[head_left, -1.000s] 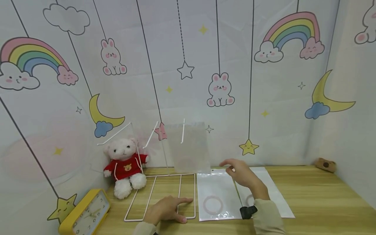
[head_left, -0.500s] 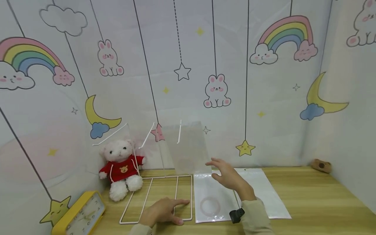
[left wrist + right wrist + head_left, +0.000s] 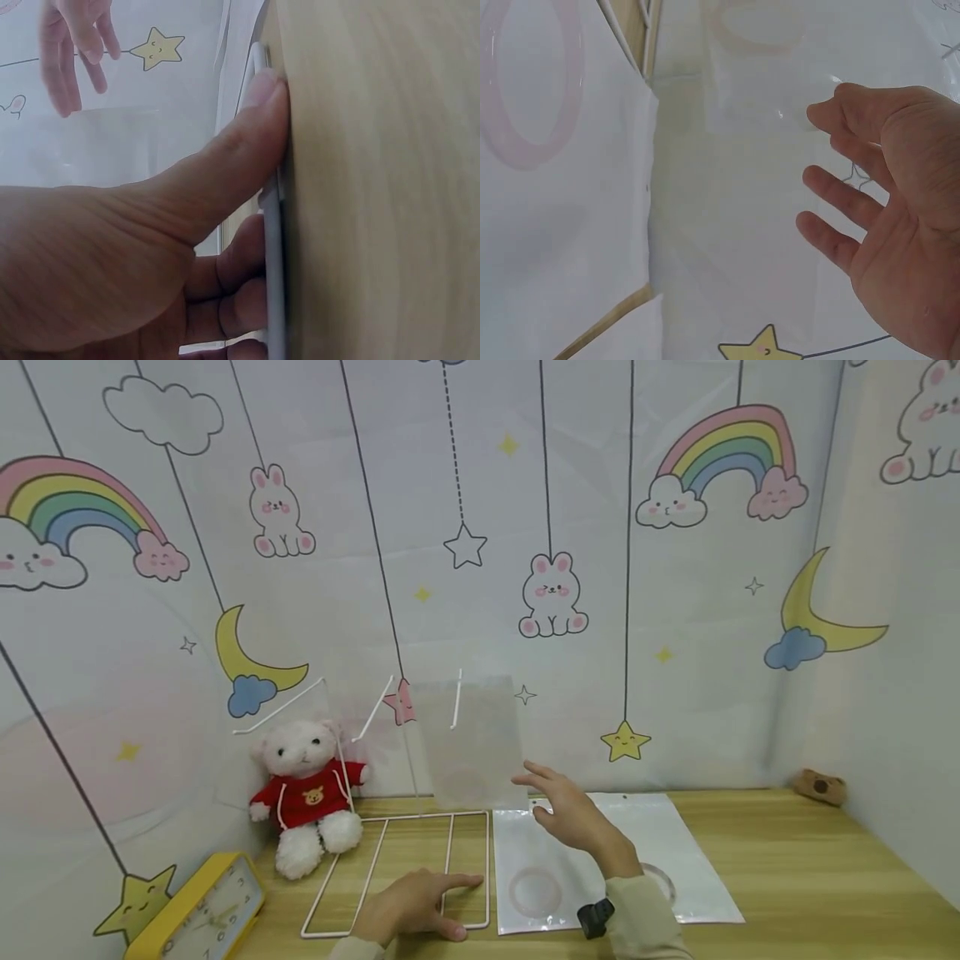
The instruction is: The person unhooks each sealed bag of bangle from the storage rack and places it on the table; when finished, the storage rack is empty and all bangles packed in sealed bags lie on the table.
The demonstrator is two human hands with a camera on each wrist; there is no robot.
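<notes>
Leftward since the earlier frame went the right hand (image 3: 570, 814), loosely spread, to the hanging bag (image 3: 480, 768) below centre; contact I couldn't tell. The left hand (image 3: 412, 902), thumb and forefinger outstretched, pressed the rack (image 3: 488, 843); I judged steady pressure best. Only the right wrist view showed an empty palm.

Seemingly a child's room corner; rainbow-and-bunny backdrop (image 3: 480, 618) on the far side; teddy bear (image 3: 312, 795) and yellow clock (image 3: 201, 910) left; wood-grain tabletop (image 3: 802, 877) near.
</notes>
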